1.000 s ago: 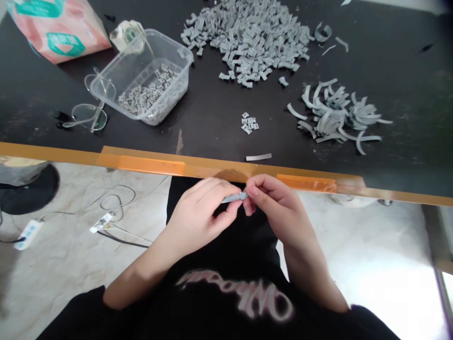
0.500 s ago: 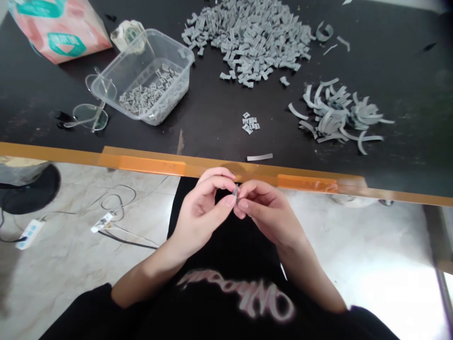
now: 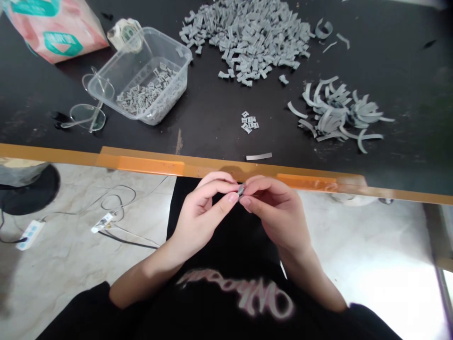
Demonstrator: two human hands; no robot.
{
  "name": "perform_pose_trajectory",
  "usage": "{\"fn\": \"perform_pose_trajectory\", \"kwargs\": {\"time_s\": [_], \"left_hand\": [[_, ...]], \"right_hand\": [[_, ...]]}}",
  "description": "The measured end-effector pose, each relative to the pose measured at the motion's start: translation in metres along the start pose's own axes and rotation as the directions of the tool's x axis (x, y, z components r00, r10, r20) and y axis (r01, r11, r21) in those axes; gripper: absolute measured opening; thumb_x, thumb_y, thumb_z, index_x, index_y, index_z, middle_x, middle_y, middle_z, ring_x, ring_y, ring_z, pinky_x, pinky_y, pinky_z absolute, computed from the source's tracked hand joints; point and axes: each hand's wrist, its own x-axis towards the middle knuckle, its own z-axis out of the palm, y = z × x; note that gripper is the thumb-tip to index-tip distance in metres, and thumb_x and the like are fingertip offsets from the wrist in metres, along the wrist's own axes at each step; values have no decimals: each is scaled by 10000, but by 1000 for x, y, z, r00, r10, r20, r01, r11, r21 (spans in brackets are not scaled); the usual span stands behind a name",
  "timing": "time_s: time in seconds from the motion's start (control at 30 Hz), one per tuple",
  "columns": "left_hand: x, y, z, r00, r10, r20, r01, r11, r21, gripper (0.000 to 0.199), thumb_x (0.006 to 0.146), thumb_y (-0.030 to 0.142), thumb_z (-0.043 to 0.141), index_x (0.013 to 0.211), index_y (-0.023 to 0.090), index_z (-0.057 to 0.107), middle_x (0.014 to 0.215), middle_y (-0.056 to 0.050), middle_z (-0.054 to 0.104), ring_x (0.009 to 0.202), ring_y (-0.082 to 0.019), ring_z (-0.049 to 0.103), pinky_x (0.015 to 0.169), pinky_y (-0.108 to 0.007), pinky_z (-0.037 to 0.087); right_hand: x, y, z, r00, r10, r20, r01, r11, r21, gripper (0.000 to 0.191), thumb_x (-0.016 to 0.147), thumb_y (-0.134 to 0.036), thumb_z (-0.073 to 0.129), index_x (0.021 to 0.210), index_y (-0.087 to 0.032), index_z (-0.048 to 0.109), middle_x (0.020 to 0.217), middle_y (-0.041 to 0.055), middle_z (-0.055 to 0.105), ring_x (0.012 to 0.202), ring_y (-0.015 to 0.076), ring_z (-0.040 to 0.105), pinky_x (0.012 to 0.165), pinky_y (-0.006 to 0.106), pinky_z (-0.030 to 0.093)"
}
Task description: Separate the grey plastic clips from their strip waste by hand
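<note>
Just in front of the table edge, my left hand (image 3: 207, 208) and my right hand (image 3: 278, 208) meet, fingertips close together. Both pinch one small grey piece (image 3: 241, 190) between thumb and forefinger; most of it is covered by the fingers, and its exact shape cannot be made out. On the table beyond lies a single grey strip (image 3: 259, 157). A little farther off is a small cluster of flat grey pieces (image 3: 249, 122). A heap of grey strips (image 3: 334, 115), many of them curved, lies to the right.
A large pile of small grey parts (image 3: 251, 38) covers the table's far middle. To the left stand a clear plastic tub (image 3: 179, 71) part-filled with small pieces, a tape roll (image 3: 125, 35), eyeglasses (image 3: 88, 117) and a pink packet (image 3: 67, 28). Orange tape (image 3: 152, 165) runs along the front edge.
The grey piece has turned from nearly upright to slanted and sits slightly farther right between my fingertips. My right fingers have shifted their hold on it.
</note>
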Motion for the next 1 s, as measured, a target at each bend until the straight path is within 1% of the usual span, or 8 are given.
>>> {"fn": "perform_pose_trajectory", "kwargs": {"time_s": [0.13,0.27,0.37,0.47,0.57,0.7,0.83,1.0], "left_hand": [[-1,3,-1,998,56,40,-59,995,84,128,930,180,651,924,252,757,1041,-29,667,1016,-137,643,964,-278,521],[-1,1,-4,988,116,105,-127,986,108,102,906,169,671,963,233,728,940,-38,714,953,-167,666,890,-307,551],[0,4,-4,987,62,146,-77,993,94,73,916,170,658,906,220,710,835,-26,727,853,-167,684,813,-306,562],[2,11,-2,987,-6,163,1,1000,29,87,929,184,639,889,211,712,820,-27,724,795,-167,688,759,-307,565],[2,13,-1,993,-55,108,55,998,7,109,929,194,631,844,200,700,804,-22,682,743,-149,641,710,-282,539],[0,5,-1,999,-36,25,36,999,-2,127,932,235,631,814,201,667,774,-8,608,734,-134,565,668,-250,480],[-1,2,-1,998,-48,38,49,999,-18,125,950,257,617,847,203,663,809,-15,618,759,-134,558,679,-254,461],[-3,5,-2,995,-53,84,58,996,-61,176,931,299,658,792,194,631,739,-3,575,733,-129,547,634,-242,438]], "right_hand": [[1,-1,1,997,82,-12,-81,992,94,191,787,-91,801,853,-255,731,835,-37,710,677,79,620,631,205,509],[0,-2,2,991,136,3,-135,979,153,169,771,-114,817,824,-228,704,818,-28,683,666,80,590,575,193,475],[0,-2,4,981,190,39,-194,951,241,166,763,-148,827,786,-216,678,765,-33,640,597,74,544,521,197,441],[1,-2,5,974,205,99,-227,919,322,164,770,-187,824,776,-214,662,735,-36,612,544,71,512,485,209,407],[2,-3,3,977,183,112,-210,923,323,129,793,-197,798,791,-213,671,721,-36,588,547,78,508,491,220,395],[3,-5,-2,988,146,58,-157,939,306,107,792,-159,774,784,-209,680,694,-39,546,578,89,500,520,229,394],[3,-6,-7,989,145,22,-145,945,294,104,793,-158,763,778,-210,674,684,-39,525,594,95,489,543,235,393],[3,-3,-8,988,153,14,-151,951,269,116,787,-173,773,778,-219,667,685,-37,540,602,106,489,566,251,410]]}}
